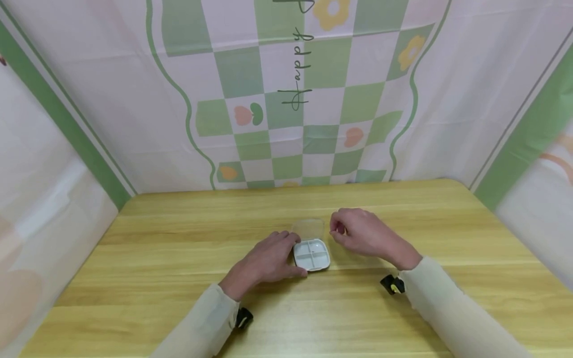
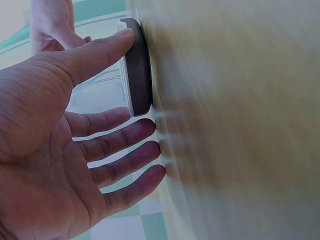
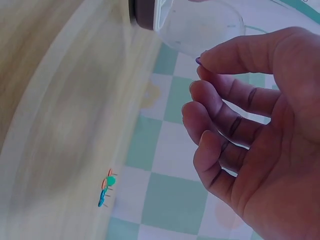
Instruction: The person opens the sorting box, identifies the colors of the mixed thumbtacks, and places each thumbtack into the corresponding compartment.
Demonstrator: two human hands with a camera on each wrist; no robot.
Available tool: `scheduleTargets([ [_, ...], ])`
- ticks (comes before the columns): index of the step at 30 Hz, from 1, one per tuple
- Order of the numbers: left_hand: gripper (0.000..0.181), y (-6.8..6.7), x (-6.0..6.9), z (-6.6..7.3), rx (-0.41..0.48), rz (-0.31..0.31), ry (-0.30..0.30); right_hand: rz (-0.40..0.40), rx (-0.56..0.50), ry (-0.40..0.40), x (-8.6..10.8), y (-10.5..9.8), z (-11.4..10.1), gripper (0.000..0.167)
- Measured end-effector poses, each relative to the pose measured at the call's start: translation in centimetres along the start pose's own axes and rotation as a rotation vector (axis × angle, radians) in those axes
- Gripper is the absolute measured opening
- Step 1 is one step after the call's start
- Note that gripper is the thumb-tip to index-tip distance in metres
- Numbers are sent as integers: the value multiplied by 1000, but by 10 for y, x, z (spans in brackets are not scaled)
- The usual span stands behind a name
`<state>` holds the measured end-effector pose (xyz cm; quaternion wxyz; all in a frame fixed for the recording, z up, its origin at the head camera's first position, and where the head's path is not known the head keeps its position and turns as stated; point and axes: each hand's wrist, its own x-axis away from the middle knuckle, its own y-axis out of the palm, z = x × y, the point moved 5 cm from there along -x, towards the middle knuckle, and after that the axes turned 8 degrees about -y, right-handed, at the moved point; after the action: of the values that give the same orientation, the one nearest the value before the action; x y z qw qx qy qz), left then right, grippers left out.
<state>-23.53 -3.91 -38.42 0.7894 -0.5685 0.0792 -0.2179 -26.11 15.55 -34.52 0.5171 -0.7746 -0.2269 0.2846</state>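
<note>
Plain cream sleeves (image 1: 452,308) are worn — a black device (image 1: 243,318) is set beside the left cuff (image 1: 225,301), another, yellow-marked (image 1: 392,285), beside the right cuff (image 1: 415,276).

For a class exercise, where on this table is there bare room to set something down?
The table is bare between the left hand and its left edge, and between the sleeves. It is crowded around the box, clear lid, right hand and small coloured pieces.

Worktop (image 1: 112,278): light, wood-grained. Directly on it: open four-compartment case (image 1: 311,255); small coloured pieces (image 3: 106,188), grouped.
</note>
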Motion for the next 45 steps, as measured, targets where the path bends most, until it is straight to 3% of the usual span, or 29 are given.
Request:
scheduleTargets([
  [14,73,0,0,0,0,0,7,24,52,-59,-3,10,-13,10],
  [30,73,1,0,0,6,0,13,28,74,-20,-4,28,-16,10],
  [45,72,0,0,0,-9,-4,9,3,76,5,-4,32,-15,8],
])
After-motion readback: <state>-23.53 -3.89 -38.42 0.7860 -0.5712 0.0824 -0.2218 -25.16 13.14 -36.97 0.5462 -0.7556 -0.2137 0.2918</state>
